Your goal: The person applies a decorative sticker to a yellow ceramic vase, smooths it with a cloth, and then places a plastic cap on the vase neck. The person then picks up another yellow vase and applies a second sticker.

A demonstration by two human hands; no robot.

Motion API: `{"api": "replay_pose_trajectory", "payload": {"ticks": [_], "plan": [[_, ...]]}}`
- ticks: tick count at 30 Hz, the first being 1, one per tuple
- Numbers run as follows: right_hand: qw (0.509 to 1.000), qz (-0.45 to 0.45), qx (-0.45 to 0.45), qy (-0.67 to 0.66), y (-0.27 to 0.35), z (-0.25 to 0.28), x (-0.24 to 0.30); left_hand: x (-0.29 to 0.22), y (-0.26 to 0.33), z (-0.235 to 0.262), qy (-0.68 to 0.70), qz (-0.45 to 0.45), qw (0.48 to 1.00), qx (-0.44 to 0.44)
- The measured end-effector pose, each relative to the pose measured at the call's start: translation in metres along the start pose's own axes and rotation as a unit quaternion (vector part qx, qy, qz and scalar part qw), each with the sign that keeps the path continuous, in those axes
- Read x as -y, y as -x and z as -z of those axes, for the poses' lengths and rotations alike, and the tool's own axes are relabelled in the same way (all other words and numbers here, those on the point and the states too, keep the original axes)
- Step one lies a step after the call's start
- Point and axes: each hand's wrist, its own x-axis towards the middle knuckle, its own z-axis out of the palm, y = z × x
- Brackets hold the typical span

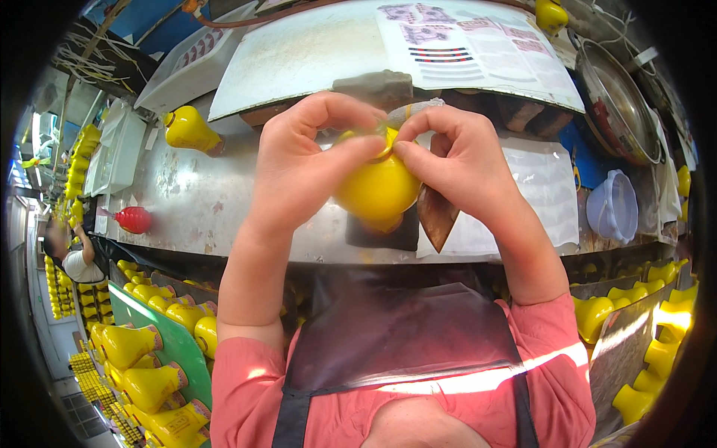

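Both hands are up over the near edge of the desk (187, 201), pinched together on a yellow bulb (377, 187). The left hand (299, 168) curls around its left side, thumb pressed across the top. The right hand (455, 153) grips the right side, thumb and forefinger closed on what looks like a small ring at the bulb's neck, though fingers hide most of it. The bulb is held just above a dark pad (381, 235) at the desk's near edge. Farther left on the desk lie another yellow bulb (188, 131) and a red one (134, 219), well apart. A pale tub (612, 205) sits toward the right edge. Racks of yellow bulbs (149, 358) stand below the desk.
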Motion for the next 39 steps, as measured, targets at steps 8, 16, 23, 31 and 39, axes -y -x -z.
{"api": "replay_pose_trajectory", "payload": {"ticks": [8,16,23,31,39], "plan": [[0.988,0.115,-0.062,0.081,0.002,-0.009,-0.002,-0.001,0.005,0.002,-0.106,-0.05,0.993,-0.01],[0.998,0.062,-0.006,0.008,-0.004,0.004,-0.005,0.007,0.011,0.015,0.074,0.023,0.997,0.004],[0.987,0.141,0.03,0.072,-0.032,-0.005,-0.012,0.027,0.013,0.033,0.05,0.022,0.998,0.03],[0.992,0.055,0.09,0.063,-0.05,-0.006,-0.001,0.037,0.009,0.035,-0.008,0.008,1.0,0.011],[0.994,0.025,0.09,0.052,-0.053,-0.006,0.002,0.031,0.007,0.02,-0.01,0.026,0.998,-0.054]]}}
